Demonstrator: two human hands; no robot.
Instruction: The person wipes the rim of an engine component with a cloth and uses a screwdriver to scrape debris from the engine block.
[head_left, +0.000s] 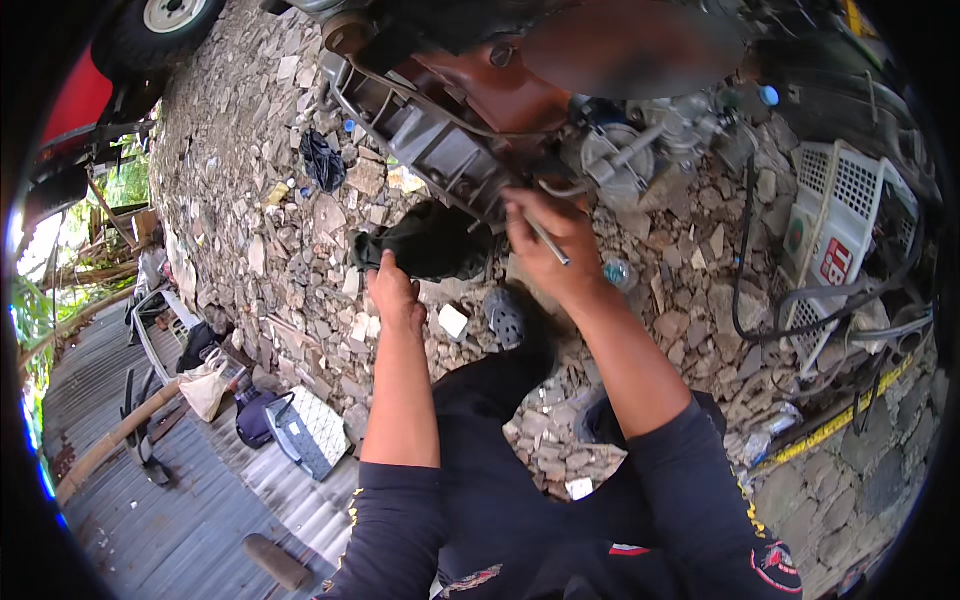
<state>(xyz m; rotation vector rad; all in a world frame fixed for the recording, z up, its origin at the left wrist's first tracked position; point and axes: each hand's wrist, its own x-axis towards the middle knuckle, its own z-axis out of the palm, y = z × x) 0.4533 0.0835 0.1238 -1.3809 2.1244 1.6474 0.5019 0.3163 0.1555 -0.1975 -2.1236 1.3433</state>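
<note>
Plainly, your left hand (394,291) is pinched narrow on the edge of a dark cloth (432,240) toward eleven o'clock, perhaps to keep it gathered just below the engine (418,136) at twelve. Your right hand (572,246), toward one o'clock, is curled around a thin metal rod (553,247), seemingly to steady it near the engine's lower edge, though whether its fingertips touch the metal you cannot tell. The engine's ribbed grey side faces you above the stones (311,232), and the cloth looks crumpled, limp and nearly black.
</note>
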